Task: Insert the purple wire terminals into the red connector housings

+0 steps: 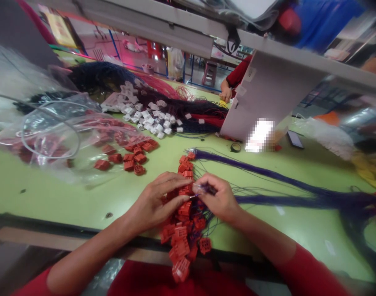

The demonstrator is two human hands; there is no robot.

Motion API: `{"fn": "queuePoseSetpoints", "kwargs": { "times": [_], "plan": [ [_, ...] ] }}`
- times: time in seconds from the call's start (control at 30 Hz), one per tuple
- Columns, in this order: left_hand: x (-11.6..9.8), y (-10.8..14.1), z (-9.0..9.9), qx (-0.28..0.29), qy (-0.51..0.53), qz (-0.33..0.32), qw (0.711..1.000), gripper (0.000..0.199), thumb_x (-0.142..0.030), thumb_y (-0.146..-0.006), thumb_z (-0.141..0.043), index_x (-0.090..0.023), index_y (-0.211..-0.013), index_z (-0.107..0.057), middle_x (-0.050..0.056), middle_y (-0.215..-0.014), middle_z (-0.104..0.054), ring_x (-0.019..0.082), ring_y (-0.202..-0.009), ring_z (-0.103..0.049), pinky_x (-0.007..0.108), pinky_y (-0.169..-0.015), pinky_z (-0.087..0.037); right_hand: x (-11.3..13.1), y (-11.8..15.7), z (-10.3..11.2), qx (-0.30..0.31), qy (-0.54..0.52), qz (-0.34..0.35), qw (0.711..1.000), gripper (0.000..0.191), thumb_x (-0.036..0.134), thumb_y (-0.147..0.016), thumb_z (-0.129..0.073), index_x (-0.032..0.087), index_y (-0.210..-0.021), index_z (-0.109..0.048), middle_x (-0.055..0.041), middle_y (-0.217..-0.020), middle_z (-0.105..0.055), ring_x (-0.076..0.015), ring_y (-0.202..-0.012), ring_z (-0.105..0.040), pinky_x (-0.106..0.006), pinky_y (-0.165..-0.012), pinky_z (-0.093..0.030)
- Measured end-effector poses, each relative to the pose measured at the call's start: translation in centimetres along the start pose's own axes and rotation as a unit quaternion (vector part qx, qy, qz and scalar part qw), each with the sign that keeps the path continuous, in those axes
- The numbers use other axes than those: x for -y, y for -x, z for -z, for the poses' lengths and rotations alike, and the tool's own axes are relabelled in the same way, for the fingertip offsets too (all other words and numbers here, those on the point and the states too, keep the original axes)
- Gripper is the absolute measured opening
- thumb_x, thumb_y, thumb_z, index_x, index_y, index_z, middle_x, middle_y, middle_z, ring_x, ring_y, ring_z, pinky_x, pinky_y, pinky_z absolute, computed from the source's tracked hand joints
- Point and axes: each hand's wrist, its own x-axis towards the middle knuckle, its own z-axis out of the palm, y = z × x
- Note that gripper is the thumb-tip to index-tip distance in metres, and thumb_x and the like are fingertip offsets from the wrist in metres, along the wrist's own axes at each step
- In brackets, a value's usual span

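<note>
My left hand [157, 198] grips a red plastic multi-pin connector housing [185, 190] at the top of a hanging bunch of similar red connectors [181, 242]. My right hand [217, 198] pinches the thin ends of purple wires close to that housing, its fingertips nearly meeting my left hand. The purple wire bundle [286, 185] runs from the connectors off to the right across the green table [46, 197]. The exact wire entry point is hidden by my fingers.
A clear plastic bag [49, 139] and loose red connectors [132, 160] lie at left. Beyond are white connectors [147, 119] on dark wires [194, 111]. A co-worker's hand [225, 94] shows past a grey upright panel [268, 94].
</note>
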Motion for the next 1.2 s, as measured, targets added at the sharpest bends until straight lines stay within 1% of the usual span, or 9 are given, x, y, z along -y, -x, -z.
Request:
{"fn": "queuePoseSetpoints", "kwargs": {
  "times": [0.1, 0.2, 0.33, 0.5, 0.77, 0.9, 1.0, 1.1, 1.2],
  "plan": [
    [1.1, 1.0, 1.2, -0.070, -0.066, 0.068, 0.993, 0.035, -0.031, -0.091, -0.069, -0.024, -0.125, -0.064, 0.007, -0.104, -0.070, 0.021, -0.088, -0.064, 0.034, -0.079, -0.054, -0.2, -0.4, 0.5, -0.053, 0.006, 0.051, 0.997, 0.007, 0.027, -0.086, -0.073, 0.021, -0.081, -0.072, -0.0055, -0.090, -0.067, -0.0199, -0.089, -0.062, -0.035, -0.085, -0.050],
    [3.5, 2.2, 3.7, -0.123, -0.205, 0.143, 0.960, 0.036, -0.033, -0.090, -0.065, -0.021, -0.124, -0.062, 0.008, -0.108, -0.065, 0.023, -0.086, -0.062, 0.034, -0.074, -0.052, 0.0, -0.8, 1.2, -0.080, -0.003, 0.029, 0.996, 0.009, 0.031, -0.083, -0.077, 0.022, -0.081, -0.075, -0.0043, -0.084, -0.067, -0.0181, -0.081, -0.060, -0.033, -0.077, -0.050],
    [6.8, 3.0, 6.5, -0.017, -0.312, 0.155, 0.937, 0.036, -0.025, -0.091, -0.056, -0.019, -0.125, -0.064, 0.012, -0.118, -0.064, 0.031, -0.108, -0.061, 0.043, -0.096, -0.049, 0.5, -1.4, 2.1, 0.001, -0.073, -0.096, 0.993, 0.024, 0.037, -0.074, -0.085, 0.018, -0.080, -0.072, 0.0003, -0.072, -0.065, -0.0111, -0.061, -0.052, -0.025, -0.058, -0.044],
    [8.2, 2.4, 6.9, 0.032, -0.324, 0.144, 0.934, 0.029, -0.028, -0.094, -0.052, -0.015, -0.111, -0.070, 0.014, -0.106, -0.066, 0.031, -0.099, -0.064, 0.044, -0.093, -0.050, 0.2, -1.6, 1.9, 0.029, -0.214, -0.171, 0.961, 0.034, 0.035, -0.063, -0.092, 0.018, -0.077, -0.067, 0.0031, -0.073, -0.067, -0.0085, -0.064, -0.058, -0.022, -0.064, -0.049],
    [9.2, 2.9, 7.6, 0.038, -0.287, 0.144, 0.946, 0.022, -0.030, -0.092, -0.054, -0.019, -0.094, -0.073, 0.007, -0.093, -0.062, 0.022, -0.080, -0.062, 0.033, -0.074, -0.050, -1.2, -1.3, 1.1, 0.021, -0.265, -0.162, 0.950, 0.030, 0.042, -0.066, -0.091, 0.019, -0.080, -0.078, -0.0045, -0.083, -0.078, -0.0123, -0.071, -0.065, -0.025, -0.067, -0.053],
    [9.3, 3.4, 7.5, 0.028, -0.306, 0.130, 0.943, 0.019, -0.032, -0.093, -0.057, -0.020, -0.091, -0.072, 0.009, -0.101, -0.065, 0.026, -0.092, -0.063, 0.037, -0.084, -0.050, -1.3, -1.1, 0.8, 0.013, -0.241, -0.138, 0.961, 0.035, 0.051, -0.073, -0.084, 0.018, -0.081, -0.079, -0.0049, -0.077, -0.076, -0.0124, -0.067, -0.061, -0.024, -0.059, -0.049],
    [8.7, 3.6, 6.6, 0.013, -0.286, 0.140, 0.948, 0.020, -0.035, -0.094, -0.057, -0.019, -0.096, -0.069, 0.011, -0.108, -0.069, 0.029, -0.098, -0.065, 0.042, -0.089, -0.051, -1.0, -0.9, 0.6, 0.020, -0.185, -0.102, 0.977, 0.039, 0.052, -0.085, -0.074, 0.016, -0.070, -0.074, -0.0039, -0.073, -0.072, -0.0077, -0.054, -0.047, -0.023, -0.053, -0.042],
    [7.5, 3.7, 5.7, -0.018, -0.207, 0.193, 0.959, 0.029, -0.043, -0.093, -0.059, -0.020, -0.108, -0.065, 0.009, -0.099, -0.073, 0.025, -0.080, -0.069, 0.036, -0.073, -0.054, -0.6, -0.8, 0.5, 0.049, -0.155, -0.079, 0.984, 0.044, 0.054, -0.093, -0.063, 0.016, -0.072, -0.071, -0.0015, -0.069, -0.066, -0.0063, -0.049, -0.039, -0.024, -0.052, -0.039],
    [6.0, 3.1, 4.9, -0.068, -0.065, 0.209, 0.973, 0.031, -0.045, -0.088, -0.068, -0.020, -0.107, -0.067, 0.008, -0.098, -0.075, 0.021, -0.080, -0.070, 0.032, -0.071, -0.056, -0.7, -0.8, 0.7, 0.069, -0.156, -0.084, 0.982, 0.038, 0.053, -0.095, -0.060, 0.017, -0.093, -0.069, -0.0012, -0.076, -0.067, -0.0075, -0.052, -0.046, -0.024, -0.056, -0.044]
  ]
}}
